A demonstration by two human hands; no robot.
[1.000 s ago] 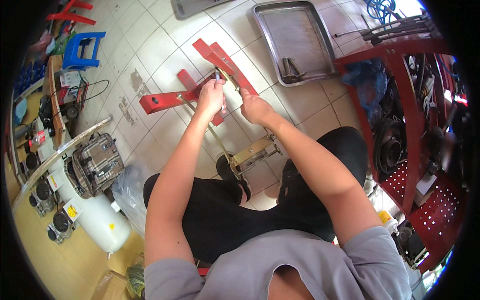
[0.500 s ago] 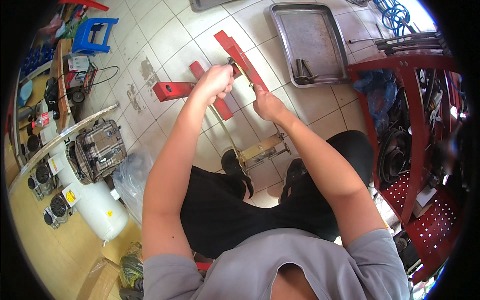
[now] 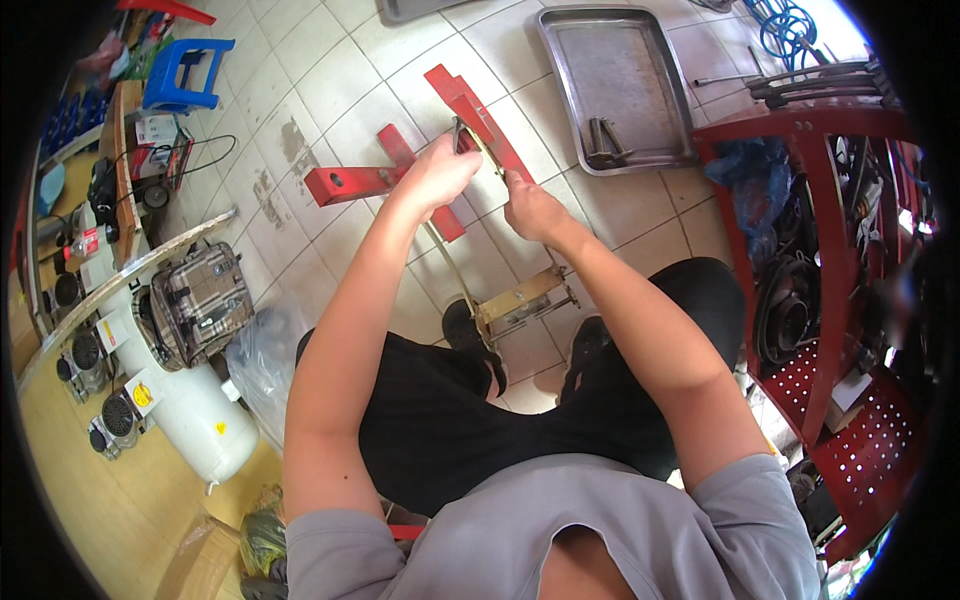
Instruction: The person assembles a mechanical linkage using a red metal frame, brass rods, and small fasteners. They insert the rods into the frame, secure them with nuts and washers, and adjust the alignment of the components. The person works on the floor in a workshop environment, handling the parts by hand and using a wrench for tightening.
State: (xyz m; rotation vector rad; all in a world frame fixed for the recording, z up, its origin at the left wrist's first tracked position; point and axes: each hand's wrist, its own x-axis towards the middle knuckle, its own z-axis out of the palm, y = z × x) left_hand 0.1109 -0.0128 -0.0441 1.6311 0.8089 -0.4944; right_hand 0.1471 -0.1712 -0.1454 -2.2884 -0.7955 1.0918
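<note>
The left hand (image 3: pixel 438 176) bends over a red metal frame (image 3: pixel 347 185), its grip hidden. The right hand (image 3: pixel 537 212) wraps a slim gold metal rod (image 3: pixel 494 160) near the frame's right edge

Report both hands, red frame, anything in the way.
Left hand over red metal frame, grip hidden. Right hand at near end of its right beam. Metal tray off right, apart from both hands.

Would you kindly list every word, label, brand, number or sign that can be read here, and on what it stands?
No text here is readable; each mark below is too small or blurred.
Small yellow sticker: on the white tank.
Round yellow label: on a white panel.
Red label: on a clear bottle.
Printing: on a white box.
Pale mark: on the checked bag.
</note>
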